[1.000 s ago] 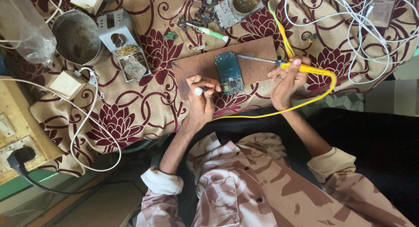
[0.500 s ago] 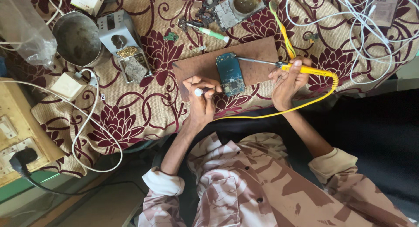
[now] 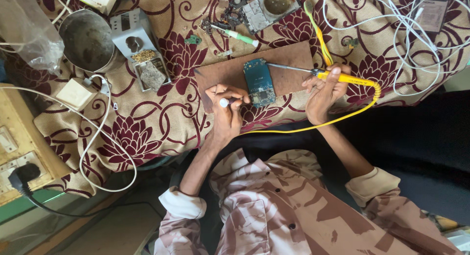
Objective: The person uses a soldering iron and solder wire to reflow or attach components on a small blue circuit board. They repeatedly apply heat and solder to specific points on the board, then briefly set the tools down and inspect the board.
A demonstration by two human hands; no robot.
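A big flowery cloth (image 3: 147,132) covers the table. On it lies a brown board (image 3: 289,64) with a blue circuit board (image 3: 258,81). The right hand (image 3: 325,91) grips a yellow soldering iron (image 3: 342,78), tip pointing left at it. The left hand (image 3: 227,108), nearer, pinches a small white tool (image 3: 223,102).

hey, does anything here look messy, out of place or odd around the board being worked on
Nothing spilled or broken. The blue circuit board lies slightly askew on the brown work board. The yellow soldering iron cord loops over the table edge onto the lap, and white cables lie tangled nearby.
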